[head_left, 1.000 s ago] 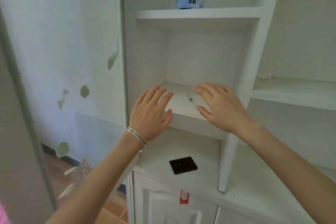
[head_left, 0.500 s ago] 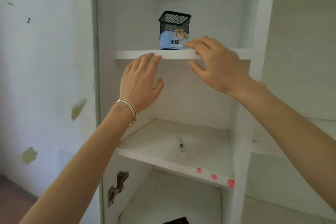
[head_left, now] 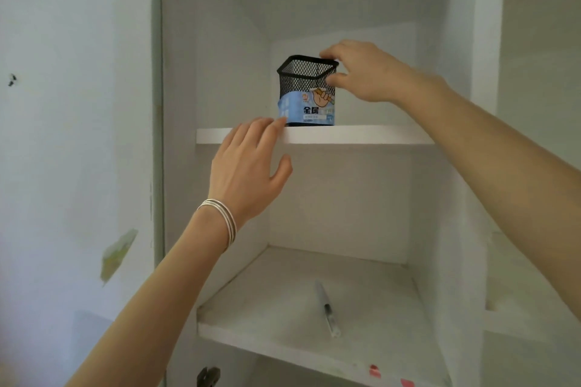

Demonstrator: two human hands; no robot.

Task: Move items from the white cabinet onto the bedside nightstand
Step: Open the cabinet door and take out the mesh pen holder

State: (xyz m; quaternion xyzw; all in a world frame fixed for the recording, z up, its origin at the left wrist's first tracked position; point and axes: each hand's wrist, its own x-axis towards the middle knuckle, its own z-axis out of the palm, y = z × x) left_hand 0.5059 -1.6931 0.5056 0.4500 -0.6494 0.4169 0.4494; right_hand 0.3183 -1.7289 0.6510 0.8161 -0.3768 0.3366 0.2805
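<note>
A black mesh pen holder (head_left: 301, 82) with a blue paper label stands on the upper shelf (head_left: 361, 134) of the white cabinet. My right hand (head_left: 361, 72) grips its right rim, fingers over the top edge and thumb against the side. Below and to the left, my left hand (head_left: 248, 166) reaches up with straight fingers, its tips touching the shelf's front edge near the holder's lower left corner. A pen (head_left: 327, 308) lies on the lower shelf (head_left: 267, 317).
The cabinet's left side panel (head_left: 176, 135) and right divider (head_left: 456, 166) close in the compartment. A peeling wall (head_left: 78, 135) lies to the left. A metal hinge (head_left: 208, 376) and red stickers (head_left: 374, 371) sit at the bottom edge.
Both hands rose from the lower shelf to the upper one. My right hand moved from the shelf edge onto the pen holder's rim and took hold of it. The view tilted up.
</note>
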